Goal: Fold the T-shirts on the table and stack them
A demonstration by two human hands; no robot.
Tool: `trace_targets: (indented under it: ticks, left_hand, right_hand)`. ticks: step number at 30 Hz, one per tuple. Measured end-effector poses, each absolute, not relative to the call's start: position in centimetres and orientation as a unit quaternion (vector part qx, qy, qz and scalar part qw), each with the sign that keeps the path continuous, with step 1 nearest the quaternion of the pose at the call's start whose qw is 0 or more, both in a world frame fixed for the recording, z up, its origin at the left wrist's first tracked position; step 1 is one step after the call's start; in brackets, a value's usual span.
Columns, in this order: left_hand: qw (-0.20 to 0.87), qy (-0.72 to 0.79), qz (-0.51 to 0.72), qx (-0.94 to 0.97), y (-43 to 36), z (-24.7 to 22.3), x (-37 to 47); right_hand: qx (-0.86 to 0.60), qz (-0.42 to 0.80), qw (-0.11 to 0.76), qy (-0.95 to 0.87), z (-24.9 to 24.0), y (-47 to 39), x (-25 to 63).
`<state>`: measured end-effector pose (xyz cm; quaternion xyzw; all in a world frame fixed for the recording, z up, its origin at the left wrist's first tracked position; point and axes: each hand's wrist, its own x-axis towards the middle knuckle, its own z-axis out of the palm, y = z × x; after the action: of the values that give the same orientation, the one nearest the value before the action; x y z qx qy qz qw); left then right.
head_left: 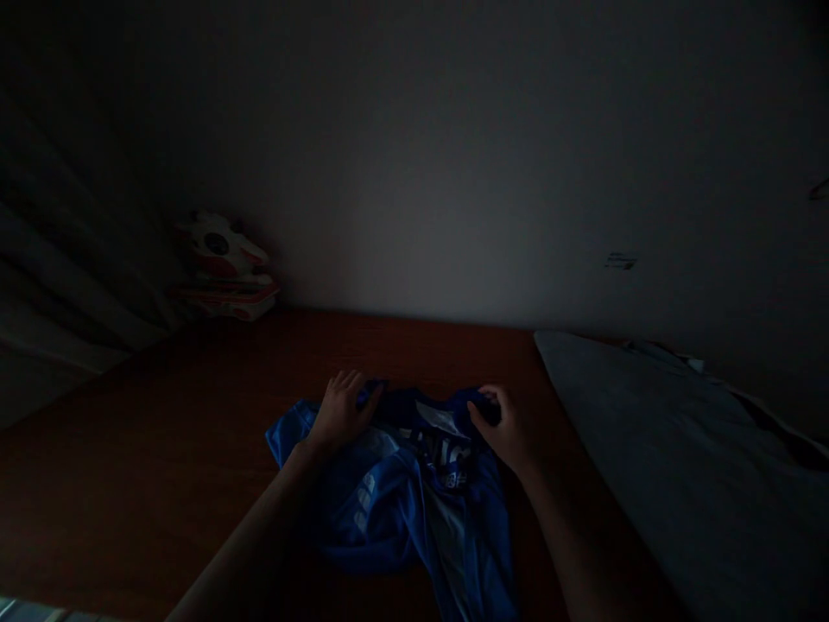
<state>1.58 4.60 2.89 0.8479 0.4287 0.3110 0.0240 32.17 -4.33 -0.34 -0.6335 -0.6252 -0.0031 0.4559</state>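
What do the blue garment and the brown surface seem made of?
Blue garment: probably smooth synthetic fabric with a slight sheen, from soft highlights along its folds. Brown surface: perhaps wood or wood-look laminate, from its reddish-brown tone; finish unclear in dim light.

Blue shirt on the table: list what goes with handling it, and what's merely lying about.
In use:
- blue shirt
- left hand and right hand, at its collar end
- table, under the shirt

Apparently just lying about:
- white-and-red toy, far left
- greyish cloth, right
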Motion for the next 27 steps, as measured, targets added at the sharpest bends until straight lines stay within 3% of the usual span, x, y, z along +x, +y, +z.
trace_targets:
  ticks: [7,13,18,22,24,27]
  left_hand:
    - [0.041,0.449,0.175,0.875,4.8,0.5,2.4]
    - [0.045,0.489,0.131,0.861,4.8,1.4,2.3]
    - [0.034,0.488,0.224,0.843,5.1,1.4,2.0]
    - [0.057,0.458,0.335,0.822,5.4,1.6,1.6]
    - [0.072,0.460,0.355,0.811,5.5,1.8,1.4]
    - [0.063,0.494,0.366,0.786,5.4,2.0,1.4]
  right_hand:
    - [-0.622,0.019,0.374,-0.688,-0.4,-4.7,32.4]
    - [-0.630,0.022,0.440,-0.639,-1.1,-3.8,32.8]
    - [-0.624,-0.011,0.499,-0.601,-0.8,-3.5,32.9]
    - [-0.606,0.046,0.537,-0.585,-0.7,-3.8,32.8]
    - [-0.599,0.076,0.516,-0.608,-0.6,-4.2,32.8]
    - [-0.595,0.078,0.415,-0.683,-0.5,-4.6,33.0]
